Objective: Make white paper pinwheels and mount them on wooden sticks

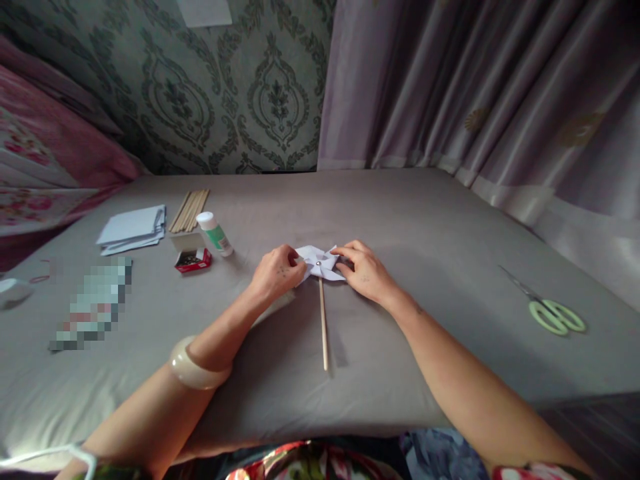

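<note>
A white paper pinwheel [319,256] with a small metal pin at its centre lies in the middle of the cloth-covered surface. Its wooden stick [324,327] points back toward me. On the pinwheel's left side, my left hand [280,272] has its thumb and fingers closed on a paper blade. My right hand [364,272] pinches a blade at the right side between thumb and fingers. The fingertips of both hands are partly hidden by the paper and by the hands themselves.
To the left are a white-and-green glue bottle [216,235], an open red box of pins [193,260], wooden sticks [190,210], stacked white paper [133,229] and a blurred packet [95,303]. Scissors with green handles [556,316] lie at the right. A curtain [400,87] hangs behind.
</note>
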A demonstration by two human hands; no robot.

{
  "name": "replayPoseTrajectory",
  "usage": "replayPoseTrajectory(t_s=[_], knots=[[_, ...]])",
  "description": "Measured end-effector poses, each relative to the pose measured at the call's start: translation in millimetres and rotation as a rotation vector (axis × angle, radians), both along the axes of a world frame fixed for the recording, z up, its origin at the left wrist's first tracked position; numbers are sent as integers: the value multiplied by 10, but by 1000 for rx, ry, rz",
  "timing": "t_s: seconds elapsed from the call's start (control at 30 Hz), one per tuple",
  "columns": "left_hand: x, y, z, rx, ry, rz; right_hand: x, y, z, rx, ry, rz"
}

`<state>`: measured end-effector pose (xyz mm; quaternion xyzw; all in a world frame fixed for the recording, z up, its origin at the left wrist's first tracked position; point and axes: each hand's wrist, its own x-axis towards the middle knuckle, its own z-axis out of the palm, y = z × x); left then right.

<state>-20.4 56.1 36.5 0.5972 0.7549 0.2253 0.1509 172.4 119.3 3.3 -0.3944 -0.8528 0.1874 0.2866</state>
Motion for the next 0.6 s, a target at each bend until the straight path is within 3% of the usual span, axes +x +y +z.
replayPoseTrajectory(t_s=[0.33, 0.6], knots=[[-14, 66, -89, 68, 28, -79, -39, -205, 228, -70, -228, -6], [-98, 251, -210, 158, -11, -224, -53, -204, 220, -130, -247, 11]])
